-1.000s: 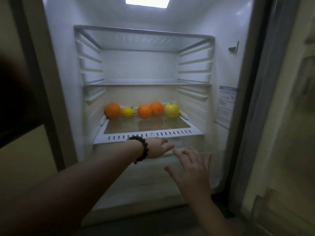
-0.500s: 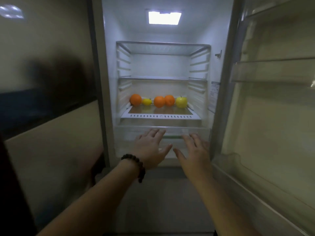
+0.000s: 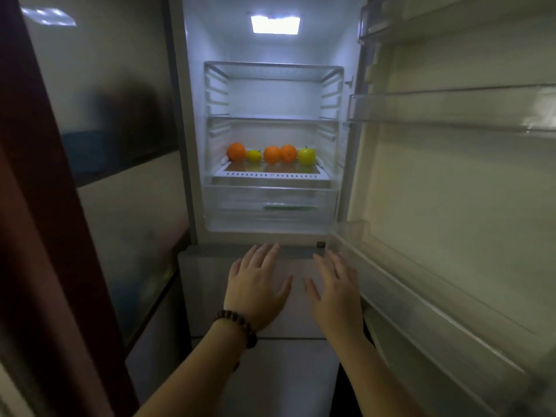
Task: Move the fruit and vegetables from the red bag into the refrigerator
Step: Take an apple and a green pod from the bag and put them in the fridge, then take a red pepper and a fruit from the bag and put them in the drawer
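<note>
Bare and spread flat, the left hand [image 3: 255, 288] and the right hand [image 3: 335, 291] hover side by side, fingers wide, holding nothing, in front of the closed lower door [image 3: 210, 284] of the refrigerator [image 3: 192, 115]. A dark beaded bracelet [image 3: 240, 325] circles the left wrist. Just above the fingertips sits the clear crisper drawer [image 3: 270, 206], pushed in, with something long and green [image 3: 288, 208] faintly visible through its front; what it is cannot be told. On the shelf [image 3: 270, 175] over the drawer, a row of fruit stands along the back: an orange [image 3: 236, 151] at the left, a small lemon [image 3: 253, 155] touching it, two more oranges [image 3: 279, 154] pressed together, then a yellow-green apple [image 3: 307, 155] at the right. Two glass shelves above are lit by the ceiling lamp [image 3: 275, 24]. To the right, the upper door [image 3: 451, 176] stands swung open, showing its clear door bins [image 3: 436, 106].
</note>
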`<action>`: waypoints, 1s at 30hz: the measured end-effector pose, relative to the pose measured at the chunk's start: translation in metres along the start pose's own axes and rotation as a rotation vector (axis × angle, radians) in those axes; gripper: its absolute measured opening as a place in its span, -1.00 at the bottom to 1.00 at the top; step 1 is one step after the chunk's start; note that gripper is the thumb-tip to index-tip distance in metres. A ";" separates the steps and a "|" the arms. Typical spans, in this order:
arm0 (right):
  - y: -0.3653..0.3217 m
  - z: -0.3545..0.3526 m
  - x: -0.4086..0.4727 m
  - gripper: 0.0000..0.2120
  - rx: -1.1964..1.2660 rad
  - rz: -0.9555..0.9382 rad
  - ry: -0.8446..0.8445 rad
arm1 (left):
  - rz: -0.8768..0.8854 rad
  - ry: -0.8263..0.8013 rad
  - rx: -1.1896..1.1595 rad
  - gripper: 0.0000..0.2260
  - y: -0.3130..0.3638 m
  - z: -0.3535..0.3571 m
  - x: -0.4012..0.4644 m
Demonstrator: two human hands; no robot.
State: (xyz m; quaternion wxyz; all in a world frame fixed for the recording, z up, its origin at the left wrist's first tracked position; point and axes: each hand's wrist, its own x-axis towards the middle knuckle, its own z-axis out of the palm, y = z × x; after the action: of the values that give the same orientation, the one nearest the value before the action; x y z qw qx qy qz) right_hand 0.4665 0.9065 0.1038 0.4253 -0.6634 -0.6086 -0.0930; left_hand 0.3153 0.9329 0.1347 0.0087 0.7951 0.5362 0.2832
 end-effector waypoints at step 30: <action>-0.024 -0.284 -0.432 -0.54 -0.651 0.912 0.273 | 0.850 -0.529 -0.420 -0.39 0.206 0.016 -0.351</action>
State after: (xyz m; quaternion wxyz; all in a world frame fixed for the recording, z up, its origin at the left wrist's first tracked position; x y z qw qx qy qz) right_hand 0.4526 0.3972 0.0137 0.2711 -0.9374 -0.1407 -0.1674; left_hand 0.4045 0.5487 0.0324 0.1866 0.9672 0.0786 0.1531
